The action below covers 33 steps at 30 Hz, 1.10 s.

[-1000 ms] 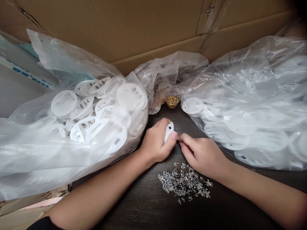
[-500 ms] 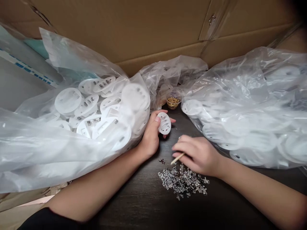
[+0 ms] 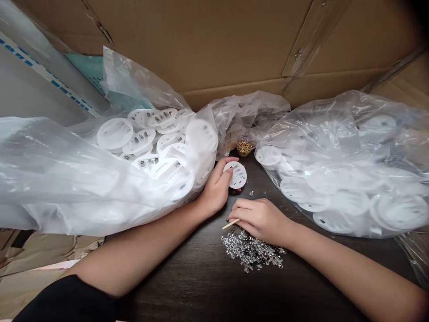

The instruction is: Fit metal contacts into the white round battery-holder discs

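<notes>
My left hand (image 3: pixel 217 185) is closed on the edge of a white round plastic disc (image 3: pixel 237 175), its slotted face turned up. The thumb lies on its face and the other fingers are mostly hidden behind it. Curled around a thin wooden stick (image 3: pixel 230 224), my right hand (image 3: pixel 259 218) is just above a pile of small silver metal contact pieces (image 3: pixel 250 251). A small dark piece (image 3: pixel 228 220) shows at its fingertips; I cannot tell whether it is gripped. One loose metal piece (image 3: pixel 251 193) lies on the dark table (image 3: pixel 174 273) between the hands.
A clear plastic bag (image 3: pixel 110 197) full of similar white discs stands on the left, another bag (image 3: pixel 351 179) on the right. Between them at the back is a small clear cup (image 3: pixel 245 146) with gold-coloured springs. Cardboard (image 3: pixel 217 44) walls the back.
My right hand has moved left, with the stick, to the near pieces. The disc in my left hand has turned to face the camera more. The whole view has shifted slightly.
</notes>
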Motion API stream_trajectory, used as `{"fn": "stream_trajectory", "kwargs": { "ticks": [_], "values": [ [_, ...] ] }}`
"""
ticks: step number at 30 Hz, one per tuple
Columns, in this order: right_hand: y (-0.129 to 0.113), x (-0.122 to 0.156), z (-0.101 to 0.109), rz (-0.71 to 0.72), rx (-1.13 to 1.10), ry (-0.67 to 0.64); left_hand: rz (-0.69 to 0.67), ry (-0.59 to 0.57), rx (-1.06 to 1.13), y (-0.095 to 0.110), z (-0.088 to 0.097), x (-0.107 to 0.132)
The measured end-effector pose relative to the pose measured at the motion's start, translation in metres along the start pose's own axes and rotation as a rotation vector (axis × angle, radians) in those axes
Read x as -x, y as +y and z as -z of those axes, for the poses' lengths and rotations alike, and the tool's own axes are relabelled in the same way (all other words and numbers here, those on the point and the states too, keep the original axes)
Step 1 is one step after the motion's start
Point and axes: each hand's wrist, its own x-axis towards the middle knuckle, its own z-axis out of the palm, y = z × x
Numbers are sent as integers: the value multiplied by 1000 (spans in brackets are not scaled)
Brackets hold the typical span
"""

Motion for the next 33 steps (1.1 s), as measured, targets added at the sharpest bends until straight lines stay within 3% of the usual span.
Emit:
{"fn": "stream_trajectory", "kwargs": {
  "ticks": [3, 8, 10, 13, 16, 19, 28, 33],
  "values": [
    [1, 0, 6, -94, -217, 70, -12, -7, -39, 0, 2, 1],
    [2, 1, 15, -452, -565, 185, -62, -24, -154, 2, 8, 1],
    [3, 4, 15, -503, -631, 221, -64, -25, -158, 4, 8, 1],
    [7, 8, 13, -443, -569, 315, -33, -24, -104, 7, 6, 1],
    [11, 10, 12, -242, -359, 456, 37, -98, -45, 9, 6, 3],
    [13, 10, 13, -86, -233, 550, 4, -166, -42, 9, 9, 5],
    [16, 6, 15, -150, -170, 673, -18, -213, 38, 12, 8, 6],
    [18, 6, 15, -156, -208, 656, -10, -226, 56, 14, 8, 6]
  ]
}}
